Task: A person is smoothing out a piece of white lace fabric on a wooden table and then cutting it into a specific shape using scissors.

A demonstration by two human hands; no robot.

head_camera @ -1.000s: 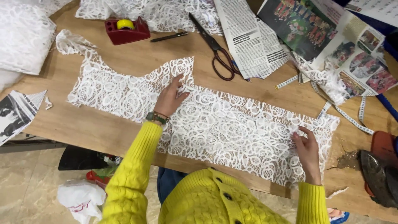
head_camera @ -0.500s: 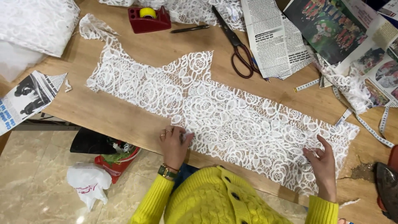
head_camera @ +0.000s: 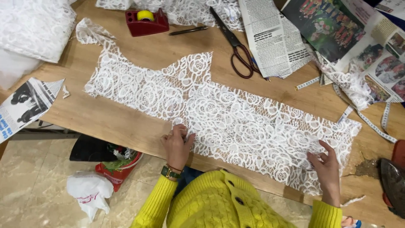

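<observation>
Nearest me, both hands press flat, fingers spread, on the near edge of the white lace piece (head_camera: 228,114): the left hand (head_camera: 177,143) at its middle, the right hand (head_camera: 325,162) near its end. The lace lies spread along the wooden table (head_camera: 126,122). Beyond it lie scissors (head_camera: 234,44), newspaper (head_camera: 274,36) and a red tape dispenser (head_camera: 145,21).

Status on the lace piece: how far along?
Done: the lace panel is cut to shape and lies flat on the table; the scissors lie aside. In hand: left hand and right hand press its near edge. Left: nothing joined or taped; tape dispenser untouched.
</observation>
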